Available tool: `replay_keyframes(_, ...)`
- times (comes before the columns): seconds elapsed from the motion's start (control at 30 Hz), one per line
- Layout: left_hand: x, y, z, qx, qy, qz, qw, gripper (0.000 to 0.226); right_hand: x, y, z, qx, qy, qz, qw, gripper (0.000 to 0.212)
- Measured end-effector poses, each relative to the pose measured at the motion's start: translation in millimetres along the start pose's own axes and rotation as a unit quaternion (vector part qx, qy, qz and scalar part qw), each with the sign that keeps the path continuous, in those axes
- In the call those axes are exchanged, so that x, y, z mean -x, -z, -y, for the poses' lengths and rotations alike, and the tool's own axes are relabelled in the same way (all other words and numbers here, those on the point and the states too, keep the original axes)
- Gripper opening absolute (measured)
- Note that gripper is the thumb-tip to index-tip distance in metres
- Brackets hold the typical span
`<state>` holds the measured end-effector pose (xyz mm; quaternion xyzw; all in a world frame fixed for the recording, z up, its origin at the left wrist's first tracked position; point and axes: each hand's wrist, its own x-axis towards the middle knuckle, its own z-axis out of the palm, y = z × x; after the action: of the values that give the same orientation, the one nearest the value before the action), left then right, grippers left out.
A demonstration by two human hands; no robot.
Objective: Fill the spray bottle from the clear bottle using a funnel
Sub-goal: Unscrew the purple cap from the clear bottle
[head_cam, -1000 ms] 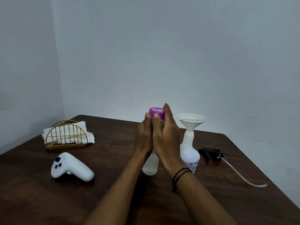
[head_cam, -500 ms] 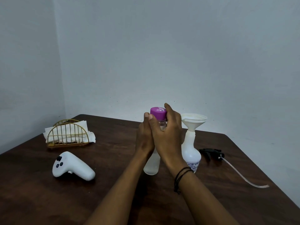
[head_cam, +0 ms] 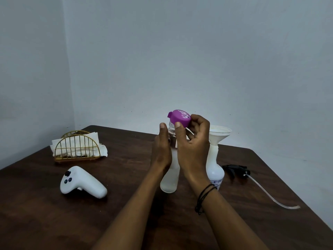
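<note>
A: Head view, start with the hands.

B: The left hand (head_cam: 162, 152) is wrapped around the upper body of the clear bottle (head_cam: 169, 179), fingers closed on it, thumb up along the neck. The bottle stands upright on the dark wooden table (head_cam: 126, 204), near the middle.

A: And the other one?

B: The right hand (head_cam: 193, 148) pinches the purple cap (head_cam: 180, 117) between thumb and fingertips. The cap is tilted and sits just above the bottle's open threaded mouth, off it. A black cord bracelet (head_cam: 204, 197) circles that wrist.

A: Where is the spray bottle?

B: The white spray bottle (head_cam: 215, 170) stands just right of the clear one, partly behind the right hand, with a printed label low on its body. A white funnel (head_cam: 220, 134) sits in its neck, upright, rim facing up.

A: Its sprayer?

B: The black trigger spray head (head_cam: 236, 169) lies on the table to the right, apart from the bottle, its dip tube (head_cam: 270, 195) trailing toward the table's right edge.

A: Anything else?

B: On the left, a white handheld controller (head_cam: 82, 181) lies on its side; behind it stands a gold wire napkin holder (head_cam: 77, 147) with white napkins in it.
</note>
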<state>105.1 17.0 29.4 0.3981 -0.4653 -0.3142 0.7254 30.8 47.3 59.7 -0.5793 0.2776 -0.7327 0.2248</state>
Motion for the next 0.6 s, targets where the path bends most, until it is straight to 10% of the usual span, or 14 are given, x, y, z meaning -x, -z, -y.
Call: replay_keyframes(0.6, -9.5, 52.9, 5.0, -0.029, 0.030, -0.044, 0.998, 0.070, 18.9, -1.9, 4.2, 0.086, 0.201, 0.008, 0.976, 0.038)
